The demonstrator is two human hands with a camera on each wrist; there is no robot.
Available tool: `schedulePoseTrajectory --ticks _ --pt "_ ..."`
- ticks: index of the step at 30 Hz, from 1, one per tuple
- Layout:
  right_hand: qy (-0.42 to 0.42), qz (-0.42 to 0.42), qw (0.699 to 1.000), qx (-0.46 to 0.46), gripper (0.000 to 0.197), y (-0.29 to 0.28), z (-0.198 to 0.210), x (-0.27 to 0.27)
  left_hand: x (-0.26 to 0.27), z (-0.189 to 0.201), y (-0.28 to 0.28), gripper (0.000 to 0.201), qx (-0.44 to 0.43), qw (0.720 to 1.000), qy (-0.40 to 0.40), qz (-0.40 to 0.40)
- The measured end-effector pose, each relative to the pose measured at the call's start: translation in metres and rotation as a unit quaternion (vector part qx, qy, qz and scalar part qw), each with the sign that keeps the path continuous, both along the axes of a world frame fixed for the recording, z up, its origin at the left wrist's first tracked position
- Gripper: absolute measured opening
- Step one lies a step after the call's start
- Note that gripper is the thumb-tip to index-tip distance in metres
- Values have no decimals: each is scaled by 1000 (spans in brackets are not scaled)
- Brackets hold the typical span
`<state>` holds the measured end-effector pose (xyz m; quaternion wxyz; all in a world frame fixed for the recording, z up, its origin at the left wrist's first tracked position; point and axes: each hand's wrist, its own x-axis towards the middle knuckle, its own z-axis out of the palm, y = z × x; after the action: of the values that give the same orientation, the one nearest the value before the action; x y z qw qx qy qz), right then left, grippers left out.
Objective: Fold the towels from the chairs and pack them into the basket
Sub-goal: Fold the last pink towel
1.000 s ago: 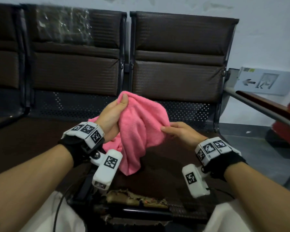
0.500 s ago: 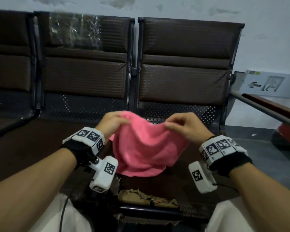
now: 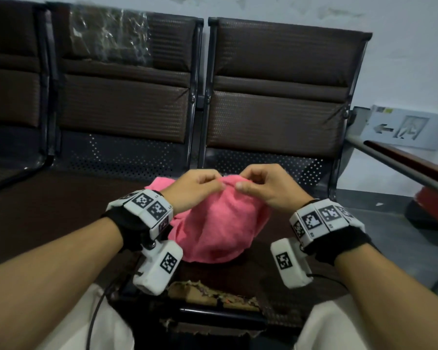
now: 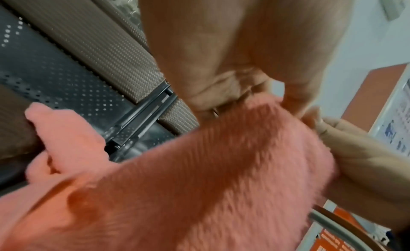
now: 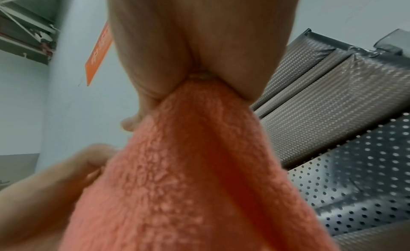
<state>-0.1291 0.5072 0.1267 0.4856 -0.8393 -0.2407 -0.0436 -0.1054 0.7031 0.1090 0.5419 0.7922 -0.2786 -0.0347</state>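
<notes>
A pink fluffy towel point(image 3: 218, 223) hangs bunched between both hands above the dark brown chair seat point(image 3: 48, 210). My left hand point(image 3: 197, 185) pinches its top edge from the left, and my right hand point(image 3: 261, 185) pinches the same edge from the right, the fingertips nearly meeting. In the left wrist view the towel point(image 4: 199, 184) drapes from my left hand point(image 4: 233, 100), with the right hand's fingers point(image 4: 346, 140) beside it. The right wrist view shows the towel point(image 5: 199, 167) gathered in my right hand point(image 5: 195, 83). No basket is in view.
A row of brown padded chairs with perforated metal backs point(image 3: 276, 97) stands against the wall. The near seat's front edge is torn point(image 3: 208, 291). A handrail point(image 3: 402, 168) and a grey sign point(image 3: 400, 127) are at the right.
Both hands have come together along the towel's top edge and now pinch it close to each other; earlier they held it further apart. The towel has dropped lower, nearer the seat.
</notes>
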Motion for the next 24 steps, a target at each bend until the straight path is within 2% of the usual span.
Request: schedulePoseTrajectory --ticks 3,5,7,8,10,13,15,17,19,21,22,24 --pt "114 39 993 -3 13 -10 -9 2 4 6 1 27 -86 994 -17 68" --pt "187 44 977 -88 22 -16 -21 3 9 8 4 30 -147 982 -3 118" --pt "193 48 960 -199 17 -18 -33 5 16 11 13 30 -193 964 -3 185" --pt "188 52 956 -220 13 -19 -36 6 20 13 19 28 -216 951 -8 222" --pt "190 42 960 -202 13 -20 -36 7 28 15 35 23 -237 925 -24 297" --pt "139 -9 969 -206 13 -18 -30 6 34 9 61 12 -147 909 -98 378" --pt "27 -73 976 -205 15 -13 -20 6 33 1 70 9 -54 913 -131 382" --pt "-120 -142 977 -104 14 -6 -4 5 30 -4 69 16 4 925 -132 355" --pt "-220 -175 958 65 12 -2 16 5 27 -2 64 20 25 934 -147 324" --pt "-226 -188 943 155 11 1 24 7 26 0 59 22 37 933 -178 309" --pt "-199 -195 949 147 8 3 22 8 24 -1 58 22 50 933 -185 306" --pt "-118 -204 970 51 2 3 6 11 24 -5 58 23 84 935 -175 297"
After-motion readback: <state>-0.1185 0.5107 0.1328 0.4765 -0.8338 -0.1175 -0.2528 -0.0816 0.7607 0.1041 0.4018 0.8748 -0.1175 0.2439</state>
